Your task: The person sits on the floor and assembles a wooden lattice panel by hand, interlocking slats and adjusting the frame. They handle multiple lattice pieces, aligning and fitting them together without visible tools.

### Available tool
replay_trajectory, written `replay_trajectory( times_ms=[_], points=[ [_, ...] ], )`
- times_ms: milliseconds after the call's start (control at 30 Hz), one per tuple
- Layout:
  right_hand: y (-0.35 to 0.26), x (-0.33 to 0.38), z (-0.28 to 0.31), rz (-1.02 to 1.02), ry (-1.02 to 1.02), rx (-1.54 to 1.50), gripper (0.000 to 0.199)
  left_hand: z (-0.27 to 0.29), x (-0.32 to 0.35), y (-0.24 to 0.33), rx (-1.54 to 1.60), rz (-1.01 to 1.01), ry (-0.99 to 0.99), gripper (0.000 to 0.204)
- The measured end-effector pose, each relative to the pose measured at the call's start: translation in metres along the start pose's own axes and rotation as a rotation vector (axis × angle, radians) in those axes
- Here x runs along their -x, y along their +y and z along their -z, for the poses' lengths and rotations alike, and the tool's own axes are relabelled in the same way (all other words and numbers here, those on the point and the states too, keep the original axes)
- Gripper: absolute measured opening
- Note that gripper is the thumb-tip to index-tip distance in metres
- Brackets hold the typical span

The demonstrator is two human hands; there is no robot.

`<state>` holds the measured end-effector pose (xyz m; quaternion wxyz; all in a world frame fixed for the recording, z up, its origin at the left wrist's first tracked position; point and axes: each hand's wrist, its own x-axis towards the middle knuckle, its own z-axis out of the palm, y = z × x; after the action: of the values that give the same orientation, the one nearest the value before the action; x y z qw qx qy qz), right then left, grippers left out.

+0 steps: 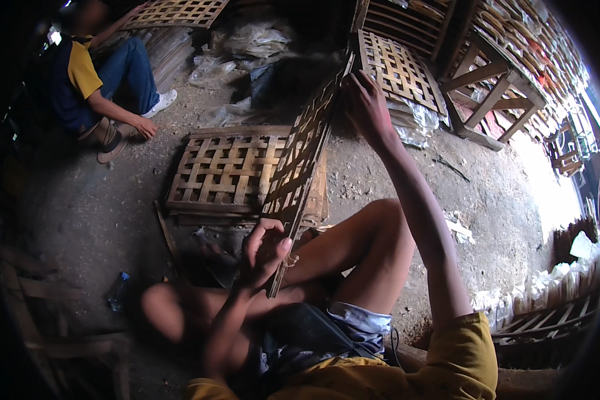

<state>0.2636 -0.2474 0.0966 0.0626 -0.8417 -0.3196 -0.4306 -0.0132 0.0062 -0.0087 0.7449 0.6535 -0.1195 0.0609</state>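
Observation:
A woven bamboo lattice panel is tilted up on its edge in front of me, slanting from lower left to upper right. My left hand has its fingers curled at the panel's near end, thumb by the edge. At the far upper end, my right hand is closed around the panel's edge, its fingertips partly hidden. Behind it, a second lattice panel lies flat on a low stack on the floor, its right part covered by the raised one. A bit of loose string hangs near my left hand.
A person sits at the far left beside another lattice panel. Another lattice panel leans at the back right, near a wooden trestle. Plastic sheets lie at the back. A bottle is on the left floor.

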Motion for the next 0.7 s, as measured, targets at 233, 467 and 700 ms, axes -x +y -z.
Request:
replay_trajectory(
  times_ms=[233, 467, 700],
  points=[
    [-0.019, -0.006, -0.043, -0.044, 0.121, 0.013, 0.049, 0.005, -0.007, -0.008, -0.004, -0.039, 0.049, 0.02],
    [0.003, -0.022, -0.048, -0.113, -0.038, 0.144, 0.071, -0.02, -0.027, -0.016, 0.039, -0.103, 0.095, 0.019],
    [-0.03, -0.059, -0.075, 0.031, 0.135, 0.04, 0.032, 0.004, -0.025, -0.015, 0.027, -0.093, 0.21, 0.02]
  ],
)
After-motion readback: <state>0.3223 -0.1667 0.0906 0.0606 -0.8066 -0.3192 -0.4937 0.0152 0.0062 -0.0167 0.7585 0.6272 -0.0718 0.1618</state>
